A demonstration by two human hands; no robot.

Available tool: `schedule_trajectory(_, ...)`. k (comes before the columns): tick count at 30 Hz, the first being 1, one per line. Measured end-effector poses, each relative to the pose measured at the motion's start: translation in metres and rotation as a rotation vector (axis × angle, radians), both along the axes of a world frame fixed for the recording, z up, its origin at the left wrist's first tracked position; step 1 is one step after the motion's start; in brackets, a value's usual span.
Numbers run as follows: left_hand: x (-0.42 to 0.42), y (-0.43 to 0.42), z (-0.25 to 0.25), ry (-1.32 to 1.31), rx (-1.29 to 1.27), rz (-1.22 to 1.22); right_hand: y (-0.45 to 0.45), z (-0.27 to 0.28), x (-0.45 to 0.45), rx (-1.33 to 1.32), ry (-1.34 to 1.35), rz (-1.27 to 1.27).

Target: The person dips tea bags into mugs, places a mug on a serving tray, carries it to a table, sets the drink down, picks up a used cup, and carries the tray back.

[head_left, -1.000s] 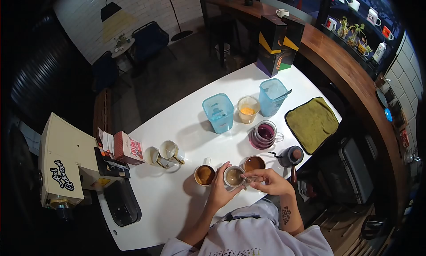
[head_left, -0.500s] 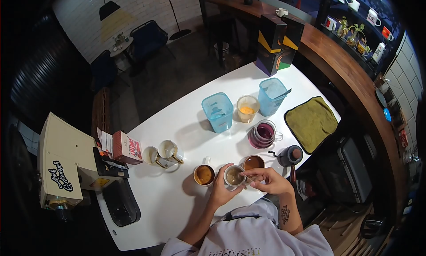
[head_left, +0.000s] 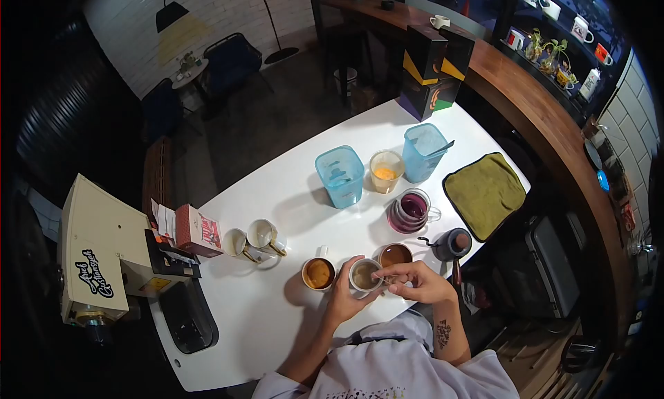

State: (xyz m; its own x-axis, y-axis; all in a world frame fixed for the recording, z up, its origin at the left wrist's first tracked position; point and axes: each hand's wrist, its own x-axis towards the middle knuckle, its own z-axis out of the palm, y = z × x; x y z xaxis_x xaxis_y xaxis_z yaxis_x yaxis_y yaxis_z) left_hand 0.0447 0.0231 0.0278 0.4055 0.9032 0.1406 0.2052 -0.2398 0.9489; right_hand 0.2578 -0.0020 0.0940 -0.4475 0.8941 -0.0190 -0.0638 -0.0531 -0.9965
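My left hand is wrapped around the side of a white cup with greyish-brown liquid in it. Over the cup's right rim, my right hand pinches a thin, clear utensil, perhaps a spoon; its lower end is hard to make out. Just left of the held cup stands a white mug of orange-brown drink, its handle pointing away from me. Behind my right fingers is another cup of brown liquid, partly covered by the hand.
Beyond the cups stand a glass server of purple liquid, a hand grinder, two blue containers and a glass with orange contents. A green cloth lies right. Two mugs, a box and a beige machine are left.
My right fingers have shifted slightly left and the utensil's angle over the cup has changed. The liquid's surface looks smoother. My left hand keeps its hold on the cup.
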Motion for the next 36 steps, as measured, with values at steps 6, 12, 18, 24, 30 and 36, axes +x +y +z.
schedule_trajectory(6, -0.002, 0.000, 0.007, 0.043, -0.006, 0.010, 0.002, -0.004, -0.002, -0.034, -0.022, -0.008)
schedule_trajectory(12, -0.001, 0.000, 0.001, 0.029, 0.003, 0.002, 0.003, -0.002, -0.002, -0.088, 0.055, -0.008)
schedule_trajectory(18, -0.002, -0.001, 0.000, 0.018, -0.039, -0.002, 0.001, -0.001, 0.000, -0.081, 0.043, 0.022)
schedule_trajectory(24, -0.002, -0.001, 0.000, 0.062, -0.034, 0.002, 0.006, -0.004, 0.000, -0.053, 0.002, 0.007)
schedule_trajectory(30, -0.001, -0.001, -0.003, -0.001, -0.013, -0.024, 0.005, 0.002, 0.000, -0.034, 0.031, 0.029)
schedule_trajectory(36, -0.001, -0.002, -0.006, 0.035, 0.013, -0.026, -0.001, 0.008, 0.003, -0.006, -0.047, 0.052)
